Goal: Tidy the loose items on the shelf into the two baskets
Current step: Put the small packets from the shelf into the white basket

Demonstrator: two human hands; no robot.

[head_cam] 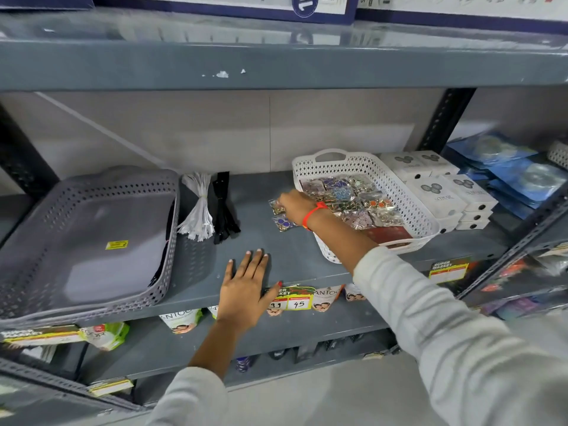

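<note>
A white lattice basket [402,192] stands on the grey shelf [270,250] at the right, holding several clear packets of jewellery [356,195]. Two more such packets [281,224] lie loose on the shelf just left of it. My right hand [296,206] rests on them with its fingers curled around them. A grey perforated basket [92,238] sits tilted at the left. Beside it lie a white bundle of zips [198,207] and a black bundle of zips [222,207]. My left hand [246,287] lies flat and open on the shelf's front edge.
White boxes [442,192] are stacked right of the white basket, with blue packets [516,176] beyond them. A dark upright post [442,121] stands behind. Price labels [292,299] hang on the shelf's front edge. Another shelf runs close overhead.
</note>
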